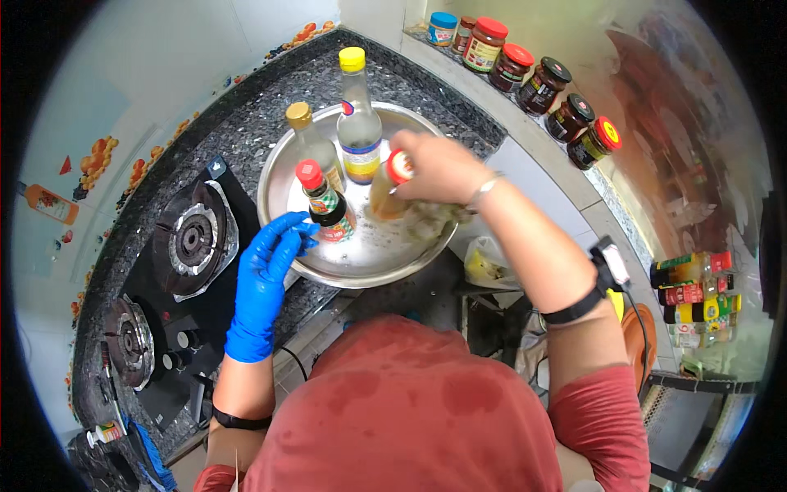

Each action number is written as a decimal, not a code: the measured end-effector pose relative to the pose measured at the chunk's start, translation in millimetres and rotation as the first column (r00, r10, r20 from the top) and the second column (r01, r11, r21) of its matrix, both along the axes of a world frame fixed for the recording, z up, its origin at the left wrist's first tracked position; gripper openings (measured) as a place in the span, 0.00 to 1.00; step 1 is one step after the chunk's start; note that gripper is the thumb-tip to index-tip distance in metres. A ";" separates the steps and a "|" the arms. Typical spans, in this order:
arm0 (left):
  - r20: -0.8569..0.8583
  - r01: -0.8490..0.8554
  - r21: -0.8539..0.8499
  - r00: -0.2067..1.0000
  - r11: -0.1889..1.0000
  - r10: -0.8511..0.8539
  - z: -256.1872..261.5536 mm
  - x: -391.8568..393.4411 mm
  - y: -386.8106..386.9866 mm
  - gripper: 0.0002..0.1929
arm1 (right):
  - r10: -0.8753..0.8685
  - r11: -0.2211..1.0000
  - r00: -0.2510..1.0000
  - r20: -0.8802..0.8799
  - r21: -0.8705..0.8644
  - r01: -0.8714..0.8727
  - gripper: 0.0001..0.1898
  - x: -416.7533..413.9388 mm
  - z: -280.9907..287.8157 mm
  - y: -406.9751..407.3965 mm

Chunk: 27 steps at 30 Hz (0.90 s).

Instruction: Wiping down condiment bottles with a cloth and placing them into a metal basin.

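A round steel basin rests on the counter corner with several bottles standing in it. My right hand, bare, grips a clear container by its red lid; brown contents show low inside, and it is blurred. Below that hand is a blurred, pale greenish, translucent thing that I cannot identify. My left hand, in a blue glove, has bent fingers beside a dark sauce bottle with a red cap; contact is unclear. Behind stand a gold-capped glass bottle and a yellow-capped clear bottle.
A two-burner gas hob lies left of the basin. Several lidded jars line the ledge at upper right; more bottles stand far right. A plastic bag sits below the basin's right side.
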<state>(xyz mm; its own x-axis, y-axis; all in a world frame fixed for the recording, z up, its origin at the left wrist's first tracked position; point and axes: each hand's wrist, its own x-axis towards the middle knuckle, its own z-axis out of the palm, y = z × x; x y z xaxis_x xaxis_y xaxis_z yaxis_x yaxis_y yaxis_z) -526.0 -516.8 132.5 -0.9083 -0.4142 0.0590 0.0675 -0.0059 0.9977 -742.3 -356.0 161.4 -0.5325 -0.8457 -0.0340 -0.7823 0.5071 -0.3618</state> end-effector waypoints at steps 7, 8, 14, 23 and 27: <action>0.082 -0.095 0.029 0.992 0.995 0.093 -13.7 19.8 -6.5 0.15 | -0.001 0.998 1.000 0.019 0.065 0.000 0.32 24.8 -49.5 -35.8; 0.104 -0.093 -0.007 0.990 0.996 0.094 -14.2 20.9 -9.9 0.15 | -0.012 0.997 1.000 0.010 0.074 0.011 0.29 25.8 -42.2 -32.6; 0.045 -0.199 -0.015 0.979 0.980 0.199 -24.8 29.1 -25.0 0.15 | -0.295 0.953 0.939 -0.179 0.015 0.302 0.22 -27.3 53.7 50.0; 0.047 -0.180 -0.088 0.982 0.980 0.184 -14.8 1.1 -13.5 0.15 | -0.713 0.672 0.668 -0.215 0.065 0.738 0.34 -158.3 70.5 226.7; 0.090 -0.114 -0.112 0.988 0.987 0.124 -17.7 -7.1 -11.2 0.15 | -0.729 0.658 0.642 -0.238 0.017 0.753 0.37 -167.4 54.0 234.6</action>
